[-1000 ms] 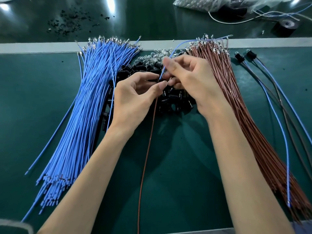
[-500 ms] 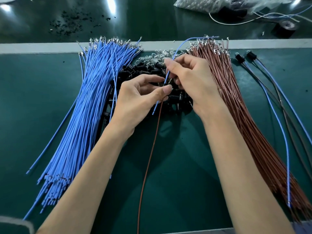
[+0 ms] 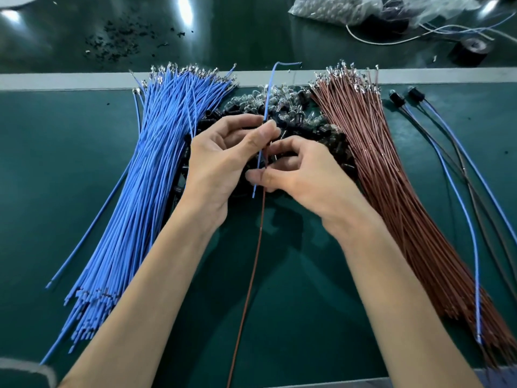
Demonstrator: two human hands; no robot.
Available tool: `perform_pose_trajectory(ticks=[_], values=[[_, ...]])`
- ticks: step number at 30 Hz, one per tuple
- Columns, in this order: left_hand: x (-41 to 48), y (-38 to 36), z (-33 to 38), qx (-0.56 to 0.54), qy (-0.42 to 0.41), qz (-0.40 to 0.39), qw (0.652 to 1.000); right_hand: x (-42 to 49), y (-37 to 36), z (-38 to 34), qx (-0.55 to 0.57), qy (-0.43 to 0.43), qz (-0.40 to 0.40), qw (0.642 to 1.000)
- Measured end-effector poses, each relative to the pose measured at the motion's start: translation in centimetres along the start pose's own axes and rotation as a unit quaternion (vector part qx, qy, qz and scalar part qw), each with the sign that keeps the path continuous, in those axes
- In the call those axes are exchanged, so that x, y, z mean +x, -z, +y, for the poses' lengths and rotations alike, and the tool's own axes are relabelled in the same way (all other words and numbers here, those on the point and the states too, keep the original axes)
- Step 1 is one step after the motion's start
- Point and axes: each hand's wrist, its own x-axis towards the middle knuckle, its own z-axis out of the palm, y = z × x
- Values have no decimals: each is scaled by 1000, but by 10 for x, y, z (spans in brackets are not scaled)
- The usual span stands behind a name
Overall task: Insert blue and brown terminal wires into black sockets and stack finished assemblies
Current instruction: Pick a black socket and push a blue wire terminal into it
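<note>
Legible text, labels, brands, numbers, signs: none. The plastic bag [image 3: 330, 9] and the black tape roll [image 3: 471, 51], both at the far edge of the bench, are too small and blurred for any marking on them to be read.

The green table [image 3: 307, 303] carries blue wires [image 3: 134, 205] at left, black sockets [image 3: 321, 133] upper centre, brown wires [image 3: 405, 205] right, finished assemblies [image 3: 458, 197] far right.
</note>
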Motion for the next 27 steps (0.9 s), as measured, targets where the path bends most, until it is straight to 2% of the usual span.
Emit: perform_pose_trajectory(ticks=[4,8,9,14,17,21,25,27], values=[[0,-1,2,-12,-6,7,1000,1,-11,2,21,9,14,1000],[3,3,5,-37,-22,29,999,-12,-18,6,-65,-6,-130,989],[3,4,6,-33,-22,28,999,-14,-20,6,-71,-4,-145,987],[1,3,6,-16,-11,13,1000,-10,-23,8,-29,17,-25,999],[1,4,6,-28,-17,13,999,-14,-24,9,-60,14,-44,997],[1,4,6,-39,-23,3,999,-20,-13,3,-158,5,-128,979],[2,4,7,-45,-22,-4,999,-18,-6,-3,-51,39,-40,997],[1,4,6,-43,-26,-9,999,-16,-8,-4,-40,46,-6,998]])
